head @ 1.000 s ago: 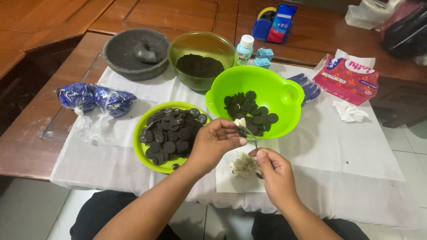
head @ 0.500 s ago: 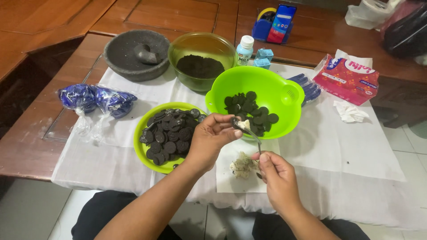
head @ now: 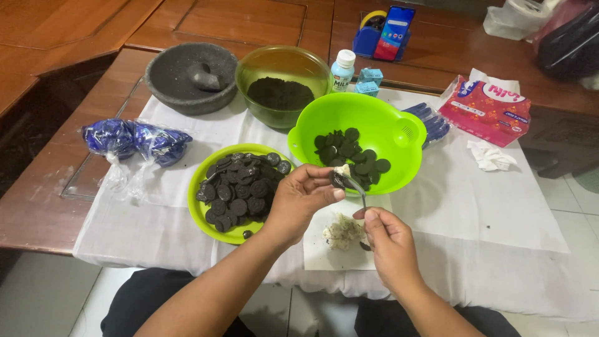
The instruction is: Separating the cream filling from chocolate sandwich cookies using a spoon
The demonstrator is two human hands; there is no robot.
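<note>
Left hand [head: 299, 196] is up over the middle of the surface [head: 511, 212], fingers [head: 321, 175] pinched round a dark cookie half [head: 339, 180] with a dab of white cream on it. The cookie half sits right at the near rim of the bright green bowl [head: 399, 128], at about 6 o'clock of that bowl. Right hand [head: 387, 240] is just below, at 5 o'clock from the left, fingers closed on the handle of a metal spoon [head: 359, 190], and the spoon's tip is touching the cookie half.

Under both hands lies a white paper sheet [head: 318, 249] carrying a small heap of scraped cream [head: 343, 232]. At 9 o'clock from the hands, a shallow green plate [head: 203, 215] piled with dark sandwich cookies [head: 240, 187]. Inside the bright green bowl, a layer of separated dark cookie halves [head: 349, 153].

Further out at 12 o'clock, an olive-green bowl [head: 281, 62] with dark crumbs, and beside it at 10 o'clock a grey stone mortar [head: 171, 78]. Blue wrappers [head: 134, 140] lie bunched far left at 9 o'clock.
</note>
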